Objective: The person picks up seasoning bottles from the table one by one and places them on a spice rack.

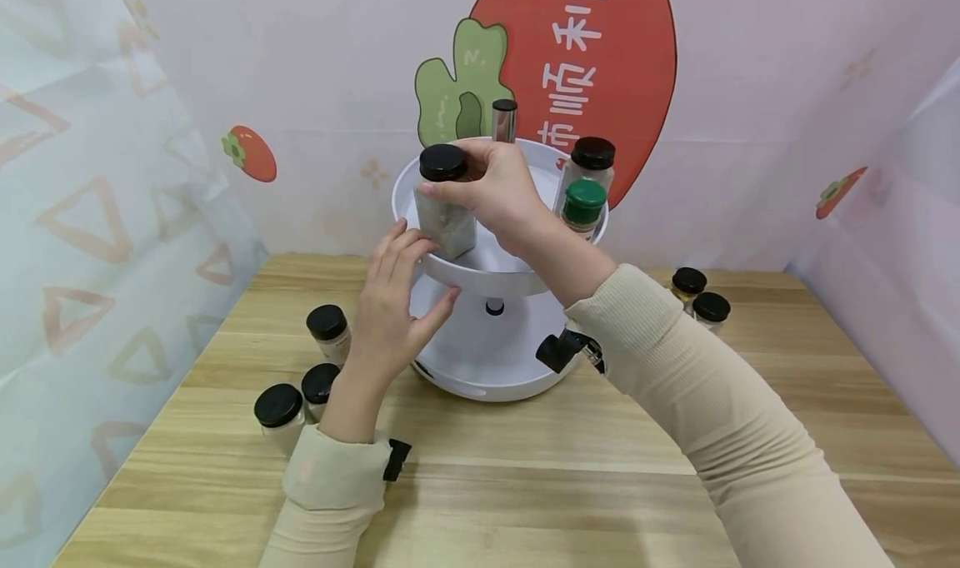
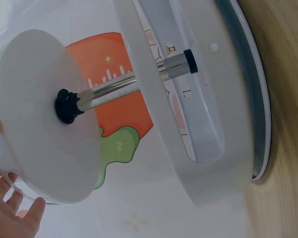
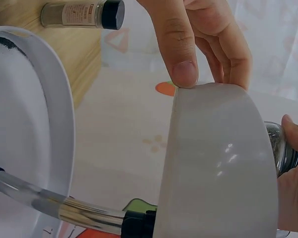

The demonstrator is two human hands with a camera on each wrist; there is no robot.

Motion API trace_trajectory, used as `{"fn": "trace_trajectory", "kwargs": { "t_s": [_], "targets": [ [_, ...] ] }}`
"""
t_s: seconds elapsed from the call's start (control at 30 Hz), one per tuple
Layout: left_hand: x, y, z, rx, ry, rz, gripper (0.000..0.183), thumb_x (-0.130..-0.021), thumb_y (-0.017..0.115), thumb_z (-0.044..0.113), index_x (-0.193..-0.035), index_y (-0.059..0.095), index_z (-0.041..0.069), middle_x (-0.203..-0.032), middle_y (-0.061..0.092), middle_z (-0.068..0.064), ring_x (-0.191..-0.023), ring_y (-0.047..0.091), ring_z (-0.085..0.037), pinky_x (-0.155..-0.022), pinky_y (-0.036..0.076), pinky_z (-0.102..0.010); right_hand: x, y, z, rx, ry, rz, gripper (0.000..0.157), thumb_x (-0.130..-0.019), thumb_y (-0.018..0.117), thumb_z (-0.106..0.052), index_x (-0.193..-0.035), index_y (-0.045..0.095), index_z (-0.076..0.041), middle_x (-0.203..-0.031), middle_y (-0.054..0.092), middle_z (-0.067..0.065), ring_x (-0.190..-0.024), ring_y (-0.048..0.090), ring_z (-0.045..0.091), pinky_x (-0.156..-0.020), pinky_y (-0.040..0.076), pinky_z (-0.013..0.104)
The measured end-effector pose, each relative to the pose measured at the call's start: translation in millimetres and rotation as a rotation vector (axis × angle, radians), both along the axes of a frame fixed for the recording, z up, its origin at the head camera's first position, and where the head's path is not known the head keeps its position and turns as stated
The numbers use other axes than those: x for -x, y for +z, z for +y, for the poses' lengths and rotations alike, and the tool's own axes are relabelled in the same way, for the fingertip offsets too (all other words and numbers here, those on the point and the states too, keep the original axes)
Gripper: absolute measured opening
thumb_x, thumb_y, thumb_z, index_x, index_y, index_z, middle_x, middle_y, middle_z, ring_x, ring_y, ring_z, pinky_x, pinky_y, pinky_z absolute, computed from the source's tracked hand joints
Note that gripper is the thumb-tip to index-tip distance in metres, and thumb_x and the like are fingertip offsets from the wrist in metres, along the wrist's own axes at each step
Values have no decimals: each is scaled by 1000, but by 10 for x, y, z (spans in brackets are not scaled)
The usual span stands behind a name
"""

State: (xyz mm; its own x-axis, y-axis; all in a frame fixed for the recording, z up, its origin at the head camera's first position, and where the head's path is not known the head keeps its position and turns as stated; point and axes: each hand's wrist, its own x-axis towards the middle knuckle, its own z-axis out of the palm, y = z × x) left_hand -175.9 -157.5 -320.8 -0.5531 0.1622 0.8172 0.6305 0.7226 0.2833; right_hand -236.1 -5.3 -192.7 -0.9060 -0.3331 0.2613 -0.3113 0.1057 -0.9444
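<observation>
A clear square-sided jar (image 1: 447, 222) with a black lid and pale contents is held at the upper tier (image 1: 491, 281) of a white two-tier round stand. My right hand (image 1: 501, 186) pinches it just under the lid, thumb in front. At the tier's left side is my left hand (image 1: 388, 310), its fingertips touching the rim and thumb spread lower. The right wrist view shows that thumb (image 3: 185, 72) against the tier's outer wall. On the tier's right side stand a green-capped jar (image 1: 584, 206) and a black-lidded jar (image 1: 592, 156).
A metal post (image 1: 504, 122) rises through the stand to the upper tier. The broad lower tier (image 1: 487, 387) rests on the wooden table (image 1: 510, 501). Several black-lidded jars (image 1: 279, 406) stand at left; two more jars (image 1: 710, 308) stand at right. Printed cloth (image 1: 330, 68) backs the table.
</observation>
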Motion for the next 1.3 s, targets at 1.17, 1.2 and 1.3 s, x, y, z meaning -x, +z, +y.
{"fn": "trace_trajectory", "kwargs": {
  "t_s": [1.17,1.2,1.3],
  "targets": [
    [-11,-16,14,-21,11,-25,53,-85,75,21,-128,53,2,-138,53,-15,-147,33,-32,-127,26,-38,-239,55,684,-132,133,415,52,-85,76,-2,-133,58,-3,-132,63,10,-120,63,19,-106,53,40],
    [-7,-20,15,-24,10,-23,53,-85,76,21,-129,53,1,-138,53,-15,-147,34,-32,-127,27,-38,-247,40,711,-134,137,422,52,-85,75,-1,-133,58,-3,-132,63,10,-120,64,19,-105,54,40],
    [-3,-24,14,-24,8,-26,53,-85,76,21,-128,53,2,-138,53,-15,-147,33,-31,-127,27,-39,-272,-1,785,-139,149,440,53,-84,75,2,-134,58,-2,-133,63,11,-119,64,21,-104,55,38]
  ]
}}
